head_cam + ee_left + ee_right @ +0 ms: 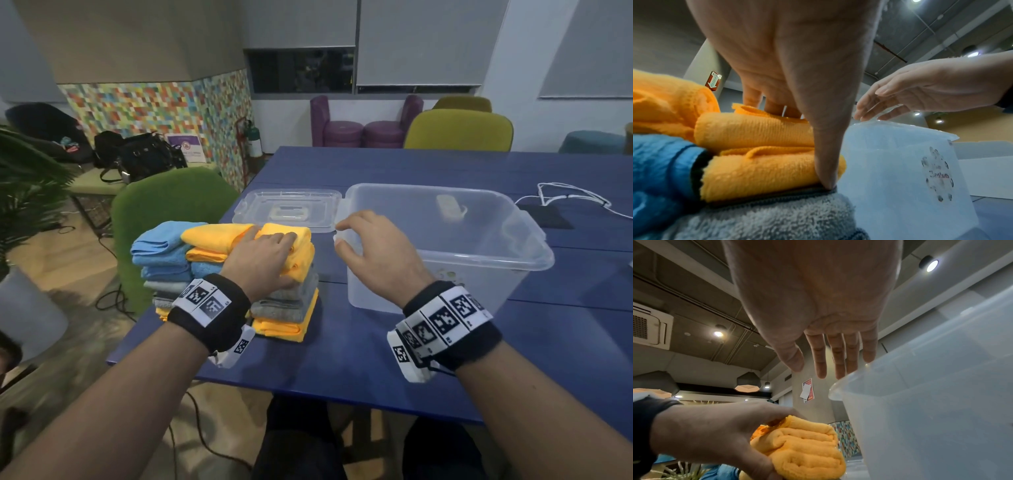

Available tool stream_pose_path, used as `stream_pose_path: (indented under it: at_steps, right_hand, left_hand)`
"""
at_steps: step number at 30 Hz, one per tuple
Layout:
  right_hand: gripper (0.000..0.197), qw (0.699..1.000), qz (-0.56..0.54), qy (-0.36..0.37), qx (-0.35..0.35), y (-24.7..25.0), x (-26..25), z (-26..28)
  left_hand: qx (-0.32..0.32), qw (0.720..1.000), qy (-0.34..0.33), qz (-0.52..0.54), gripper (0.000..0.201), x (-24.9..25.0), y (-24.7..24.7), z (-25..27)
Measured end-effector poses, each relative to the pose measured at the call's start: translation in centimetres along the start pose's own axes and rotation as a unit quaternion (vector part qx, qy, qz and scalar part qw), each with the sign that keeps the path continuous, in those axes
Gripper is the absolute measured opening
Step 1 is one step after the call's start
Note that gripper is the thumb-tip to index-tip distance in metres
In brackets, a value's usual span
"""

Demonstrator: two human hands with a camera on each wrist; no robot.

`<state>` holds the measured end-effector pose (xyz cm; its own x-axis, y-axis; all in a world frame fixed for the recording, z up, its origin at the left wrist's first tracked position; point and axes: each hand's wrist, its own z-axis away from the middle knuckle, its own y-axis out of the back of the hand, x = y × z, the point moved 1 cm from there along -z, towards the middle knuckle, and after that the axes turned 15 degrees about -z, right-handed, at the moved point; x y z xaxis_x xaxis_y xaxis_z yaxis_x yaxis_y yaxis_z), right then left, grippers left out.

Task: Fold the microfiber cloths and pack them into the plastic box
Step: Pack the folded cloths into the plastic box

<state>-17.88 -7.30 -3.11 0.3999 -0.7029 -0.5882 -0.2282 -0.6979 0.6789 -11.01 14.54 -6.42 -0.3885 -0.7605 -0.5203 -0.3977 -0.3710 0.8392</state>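
Two stacks of folded microfiber cloths stand at the table's left: blue cloths (161, 246) top one, grey cloths (284, 301) and yellow ones fill the other. My left hand (274, 253) grips the top folded yellow cloth (303, 241), fingers on top and thumb down its side. The left wrist view shows that thumb (824, 146) reaching down to a grey cloth (777, 216). The clear plastic box (479, 284) stands open to the right, holding no cloths. Above its near-left corner my right hand (356, 236) hovers, holding nothing, its fingers (838, 356) straight just over the rim (849, 379).
The box's clear lid (287, 209) lies flat behind the stacks. A white cable (565, 195) and a black pad (551, 216) sit at the far right of the blue table (342, 349). A green chair (164, 205) stands at the table's left edge.
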Motion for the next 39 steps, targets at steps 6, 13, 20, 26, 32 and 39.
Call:
stream_pose_path:
  at_steps: [6,13,20,26,32,39]
  right_hand:
    - [0.033,0.999,-0.016,-0.034,-0.036,0.2,-0.2,-0.4]
    - [0.037,0.998,-0.015,-0.032,-0.052,1.4,-0.3,-1.1]
    - [0.059,0.996,-0.010,0.003,-0.086,2.9,-1.1,-2.4]
    - [0.096,0.988,-0.004,0.069,-0.135,2.6,-1.8,-3.3]
    - [0.115,0.978,0.057,0.152,-0.131,3.4,-2.8,-4.7]
    - [0.066,0.992,-0.028,0.095,-0.078,9.3,-2.6,-7.0]
  left_hand:
    - [0.008,1.000,0.012,-0.025,0.082,0.8,-0.2,0.2]
    - [0.055,0.996,0.070,0.020,0.054,1.0,0.7,0.5]
    - [0.128,0.982,0.111,0.087,0.057,0.1,2.7,0.8]
    - [0.202,0.961,0.136,0.129,0.058,0.1,5.9,1.8]
    - [0.221,0.937,0.085,0.257,0.048,-1.0,11.3,2.1]
    - [0.246,0.878,0.064,0.406,0.056,-1.6,15.1,-1.5]
